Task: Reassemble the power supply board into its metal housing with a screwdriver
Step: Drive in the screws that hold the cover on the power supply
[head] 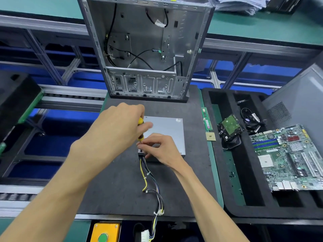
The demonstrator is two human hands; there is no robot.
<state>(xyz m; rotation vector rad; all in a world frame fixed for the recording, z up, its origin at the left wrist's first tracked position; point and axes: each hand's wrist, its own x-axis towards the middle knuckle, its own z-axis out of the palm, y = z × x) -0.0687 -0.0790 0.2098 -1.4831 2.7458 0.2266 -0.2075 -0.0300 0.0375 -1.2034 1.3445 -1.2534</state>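
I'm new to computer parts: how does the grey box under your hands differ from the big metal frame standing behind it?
The power supply housing is small, closed and lies flat; the computer case is large, open and stands upright, showing loose cables inside. The housing's wire bundle trails outward. Both are grey metal, resting on the dark mat.

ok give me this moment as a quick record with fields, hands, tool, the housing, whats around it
left hand: left hand grips the screwdriver from above
right hand: right hand pinches at the screwdriver tip, at the housing's near left corner
housing: grey metal housing lies flat on the dark mat
cables: wire bundle runs from the housing's near side toward the viewer
behind: open computer case, upright
right side: foam tray with motherboard and hard drive
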